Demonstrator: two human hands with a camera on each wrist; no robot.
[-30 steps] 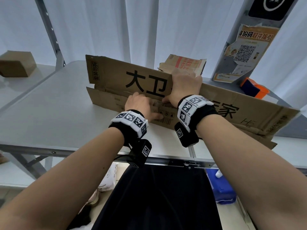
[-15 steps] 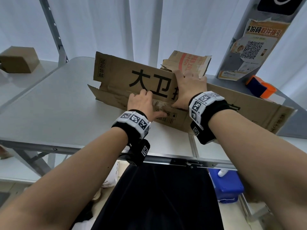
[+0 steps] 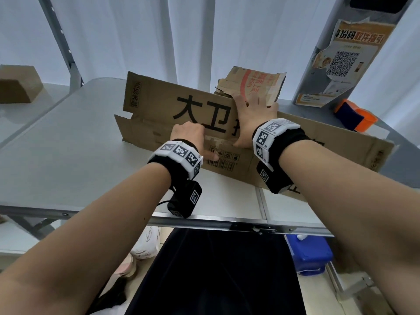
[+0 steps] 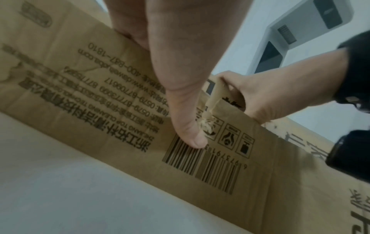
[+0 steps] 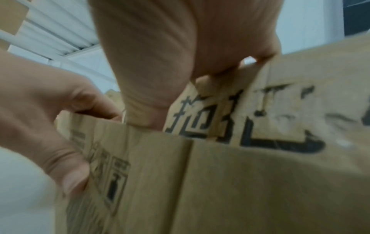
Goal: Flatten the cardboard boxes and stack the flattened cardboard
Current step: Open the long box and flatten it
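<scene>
A large flattened brown cardboard box (image 3: pixel 159 114) with big black characters lies across the table (image 3: pixel 68 155), its back panel tilted up. My left hand (image 3: pixel 191 137) pinches the near flap, with its thumb (image 4: pixel 188 136) on the barcode (image 4: pixel 200 166) and its fingers behind the flap edge. My right hand (image 3: pixel 252 114) lies against the back panel, fingers over its top edge. Its thumb (image 5: pixel 148 110) is tucked behind the near flap (image 5: pixel 220 182). Behind the panel stands a second, crumpled cardboard box (image 3: pixel 252 85) with red print, partly hidden.
A small closed brown box (image 3: pixel 18 85) sits on a surface at far left. An orange and blue tape dispenser (image 3: pixel 354 117) lies at the back right, beside a grey pillar (image 3: pixel 341 60) with a poster. A blue container (image 3: pixel 309 253) stands under the table's front edge (image 3: pixel 204 220).
Both hands keep the same hold on the large box. The back panel stands a little steeper, and the view has moved closer.
</scene>
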